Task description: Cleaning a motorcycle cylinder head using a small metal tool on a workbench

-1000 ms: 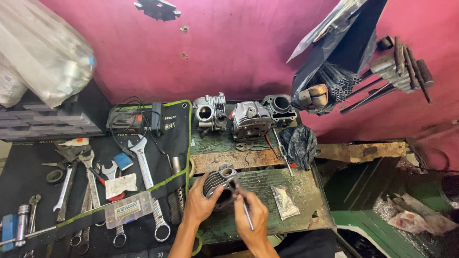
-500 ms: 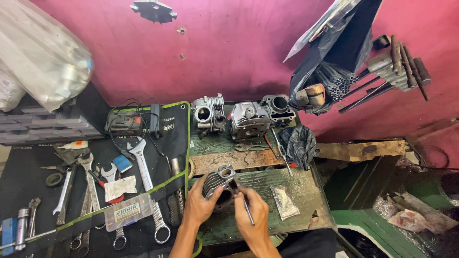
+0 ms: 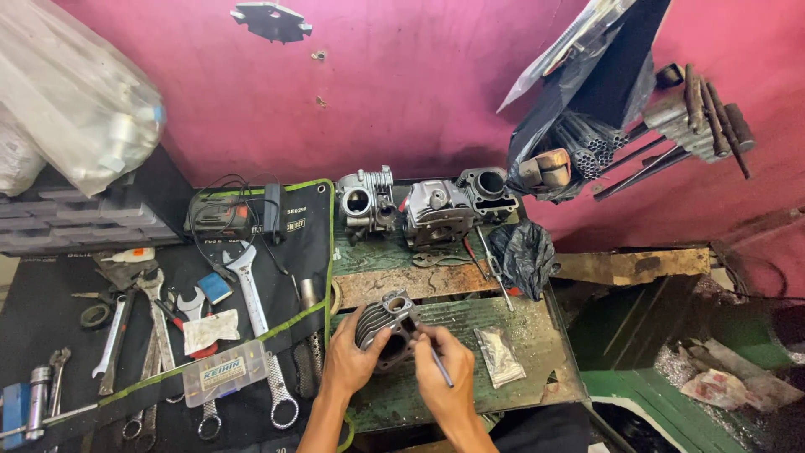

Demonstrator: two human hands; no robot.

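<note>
— Where's the finned engine cylinder (image 3: 384, 330)?
— On the table (image 3: 537, 335), gripped by the left hand (image 3: 352, 362); the right hand (image 3: 444, 369) pinches a thin rod (image 3: 439, 366) against it.
— Beside it?
— A small plastic bag (image 3: 498, 356) to its right — wrenches (image 3: 251, 319) to its left.

The engine cylinder (image 3: 387, 329) is a dark grey metal block with cooling fins around it and a round bore, held tilted just above the worn green wooden bench. The thin metal tool (image 3: 439, 366) is slim and grey, its tip touching the cylinder's edge.
</note>
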